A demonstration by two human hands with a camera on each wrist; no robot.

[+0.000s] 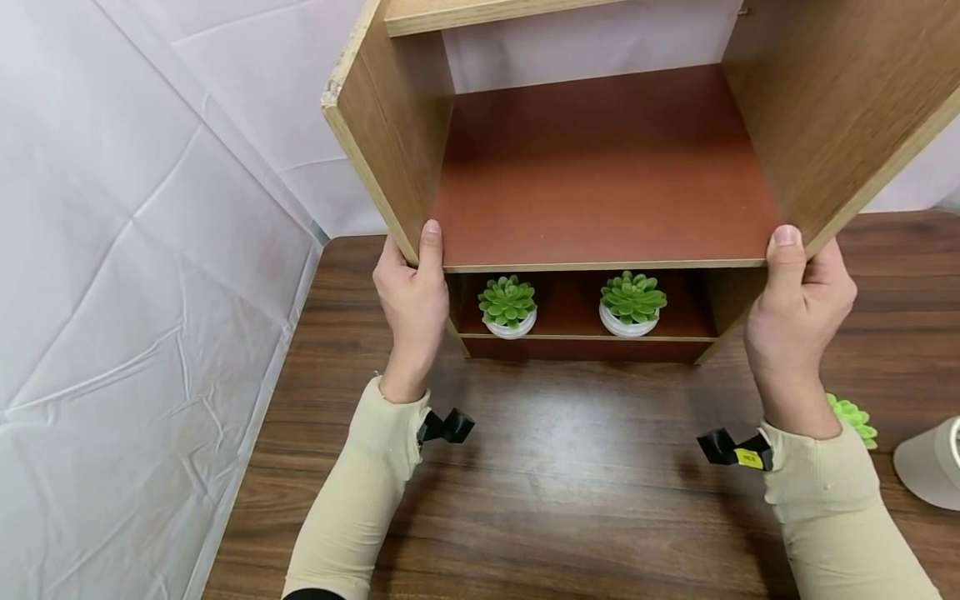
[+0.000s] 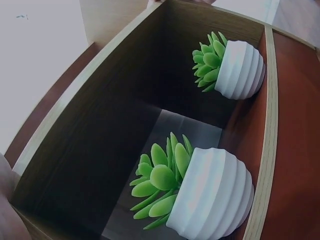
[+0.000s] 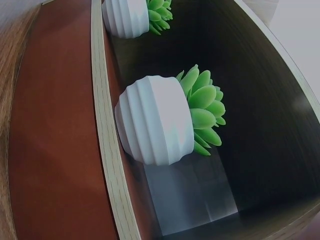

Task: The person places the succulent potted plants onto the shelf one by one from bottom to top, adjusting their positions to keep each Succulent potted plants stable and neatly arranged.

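A wooden shelf unit with a red-brown middle board [image 1: 607, 175] stands upright on the table. My left hand [image 1: 415, 308] grips the front edge of its left side panel [image 1: 382, 142], thumb at the inner face beside the board. On the right side panel [image 1: 855, 108] my right hand [image 1: 797, 325] has a matching hold. Below the board, two green succulents in ribbed white pots stand in the lower compartment: a left one [image 1: 507, 302] [image 2: 212, 195] and a right one [image 1: 633, 297] [image 3: 155, 120]. Part of the left hand [image 2: 7, 205] shows in the left wrist view.
Beside the right sleeve, another green plant [image 1: 851, 417] is partly hidden, and a white container [image 1: 930, 462] stands at the right edge. The dark wood table [image 1: 562, 500] runs in front of the unit. Creased white sheeting [image 1: 150, 250] covers the left side and back.
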